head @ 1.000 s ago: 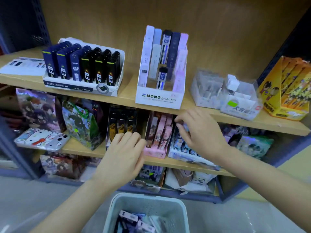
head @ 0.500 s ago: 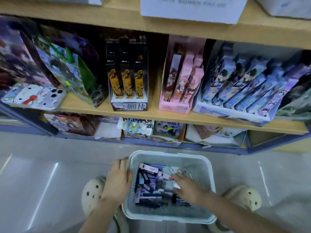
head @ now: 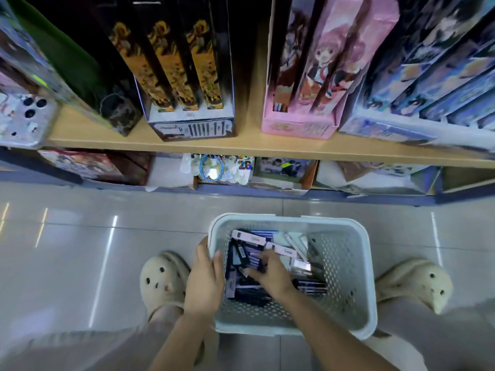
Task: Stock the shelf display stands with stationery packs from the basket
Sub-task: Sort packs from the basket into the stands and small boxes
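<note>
Head view, left hand [head: 205, 279] gripping basket [head: 371, 266] rim, right hand [head: 271, 274] among packs [head: 249, 237] (grasp unclear)

Both hands are down from the middle shelf [head: 241, 145], where a second ago they hovered by the pink display stand [head: 300, 127]. The left hand [head: 205, 279] now grips the left rim of the basket [head: 294, 219], thumb inside. The right hand [head: 270, 271], lately at the near side of the stationery packs [head: 247, 236], reaches further left across them; blur hides whether it holds one. The view tilts lower, losing the top shelf
</note>
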A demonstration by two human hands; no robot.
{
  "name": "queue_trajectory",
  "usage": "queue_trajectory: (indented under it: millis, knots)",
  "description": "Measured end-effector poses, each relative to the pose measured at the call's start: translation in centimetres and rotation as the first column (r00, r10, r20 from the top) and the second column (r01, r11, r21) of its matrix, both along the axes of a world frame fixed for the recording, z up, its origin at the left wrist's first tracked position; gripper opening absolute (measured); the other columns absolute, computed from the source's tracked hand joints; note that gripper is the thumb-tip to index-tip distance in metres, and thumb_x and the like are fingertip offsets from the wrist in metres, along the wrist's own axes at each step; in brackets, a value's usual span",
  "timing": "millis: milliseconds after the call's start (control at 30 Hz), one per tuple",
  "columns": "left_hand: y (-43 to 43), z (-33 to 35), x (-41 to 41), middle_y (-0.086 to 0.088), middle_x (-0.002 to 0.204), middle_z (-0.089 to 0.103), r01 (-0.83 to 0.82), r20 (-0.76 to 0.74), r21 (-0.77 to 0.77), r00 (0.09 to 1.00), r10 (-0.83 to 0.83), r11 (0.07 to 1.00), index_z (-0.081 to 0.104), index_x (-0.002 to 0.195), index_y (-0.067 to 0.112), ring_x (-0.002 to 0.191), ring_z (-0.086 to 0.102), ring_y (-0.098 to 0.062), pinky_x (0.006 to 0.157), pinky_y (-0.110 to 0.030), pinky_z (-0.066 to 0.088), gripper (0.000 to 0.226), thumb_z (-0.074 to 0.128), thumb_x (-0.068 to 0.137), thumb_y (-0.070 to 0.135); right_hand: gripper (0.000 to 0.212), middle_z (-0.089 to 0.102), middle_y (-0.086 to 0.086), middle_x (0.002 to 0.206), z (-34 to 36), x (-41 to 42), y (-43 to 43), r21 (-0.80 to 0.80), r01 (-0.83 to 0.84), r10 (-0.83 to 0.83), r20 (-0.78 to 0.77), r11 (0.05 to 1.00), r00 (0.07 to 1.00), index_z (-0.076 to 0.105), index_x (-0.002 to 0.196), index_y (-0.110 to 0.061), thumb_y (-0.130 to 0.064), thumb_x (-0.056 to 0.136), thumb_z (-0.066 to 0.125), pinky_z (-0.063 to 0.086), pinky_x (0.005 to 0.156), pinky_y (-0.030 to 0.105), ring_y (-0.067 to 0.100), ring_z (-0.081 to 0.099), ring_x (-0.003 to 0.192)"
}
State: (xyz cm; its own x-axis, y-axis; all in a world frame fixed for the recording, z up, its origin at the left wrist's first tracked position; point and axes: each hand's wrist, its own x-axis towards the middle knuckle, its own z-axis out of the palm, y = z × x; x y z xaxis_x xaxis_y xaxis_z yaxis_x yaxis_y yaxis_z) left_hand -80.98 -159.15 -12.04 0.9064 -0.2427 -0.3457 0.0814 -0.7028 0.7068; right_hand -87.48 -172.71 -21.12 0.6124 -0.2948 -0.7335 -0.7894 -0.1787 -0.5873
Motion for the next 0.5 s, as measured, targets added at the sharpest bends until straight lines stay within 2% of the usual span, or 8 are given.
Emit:
queue_trajectory:
  millis: [67, 167, 267, 367, 433, 500]
  knots:
    - [0.0, 0.0, -0.1, 0.001, 0.104, 0.054, -0.008, 0.015, 0.005, 1.0, 0.008, 1.0, 0.038, 0.131, 0.014, 0.088, 0.056, -0.02, 0.072, -0.033, 0.044, 0.036, 0.034, 0.099, 0.03, 0.042, 0.056, 0.006, 0.119, 0.0, 0.6, 0.2, -0.025, -0.045, 0.045, 0.001, 0.999, 0.999, 0.052, 0.107, -0.02, -0.031, 0.076, 0.078, 0.047, 0.093, 0.033, 0.021, 0.057, 0.106]
    - [-0.1, 0.0, -0.1, 0.003, 0.102, 0.054, -0.022, 0.026, 0.008, 0.999, 0.022, 1.0, 0.038, 0.131, 0.015, 0.084, 0.055, -0.018, 0.071, -0.034, 0.044, 0.036, 0.033, 0.099, 0.031, 0.054, 0.055, 0.004, 0.129, 0.0, 1.5, 0.4, -0.058, -0.182, 0.182, -0.012, 0.982, 0.983, 0.056, 0.126, -0.013, -0.031, 0.079, 0.075, 0.041, 0.101, 0.031, 0.022, 0.052, 0.119]
    - [-0.1, 0.1, -0.1, 0.01, 0.092, 0.053, -0.02, 0.043, 0.022, 0.999, 0.019, 1.0, 0.039, 0.13, 0.017, 0.083, 0.057, -0.021, 0.073, -0.04, 0.049, 0.036, 0.032, 0.099, 0.034, 0.058, 0.056, 0.005, 0.133, 0.2, 2.0, 0.4, -0.017, -0.184, 0.184, -0.01, 0.983, 0.983, 0.054, 0.132, -0.008, -0.027, 0.081, 0.074, 0.04, 0.104, 0.031, 0.021, 0.054, 0.12]
    - [-0.2, 0.3, -0.2, 0.017, 0.085, 0.05, -0.02, 0.042, 0.016, 0.999, 0.019, 1.0, 0.039, 0.13, 0.016, 0.079, 0.056, -0.02, 0.073, -0.041, 0.049, 0.035, 0.032, 0.099, 0.032, 0.046, 0.063, 0.007, 0.125, 0.9, 1.9, -0.3, 0.016, -0.172, 0.172, 0.007, 0.985, 0.985, 0.059, 0.126, -0.006, -0.022, 0.085, 0.071, 0.044, 0.095, 0.023, 0.019, 0.059, 0.11]
    - [-0.2, 0.6, -0.1, 0.012, 0.089, 0.052, -0.016, 0.046, 0.01, 0.999, 0.015, 1.0, 0.039, 0.131, 0.017, 0.079, 0.055, -0.019, 0.073, -0.04, 0.049, 0.036, 0.032, 0.099, 0.033, 0.038, 0.064, 0.005, 0.12, 1.6, 1.5, -1.1, 0.025, -0.165, 0.164, 0.042, 0.986, 0.986, 0.062, 0.122, -0.004, -0.017, 0.086, 0.068, 0.041, 0.086, 0.015, 0.015, 0.059, 0.107]
    - [-0.2, 0.6, -0.1, 0.008, 0.094, 0.054, -0.016, 0.042, 0.009, 0.999, 0.015, 1.0, 0.038, 0.132, 0.017, 0.081, 0.056, -0.019, 0.074, -0.04, 0.05, 0.037, 0.031, 0.099, 0.034, 0.037, 0.063, 0.006, 0.12, 2.3, 1.0, -2.1, 0.008, -0.173, 0.172, 0.07, 0.985, 0.983, 0.061, 0.122, -0.003, -0.016, 0.088, 0.067, 0.037, 0.085, 0.012, 0.016, 0.057, 0.109]
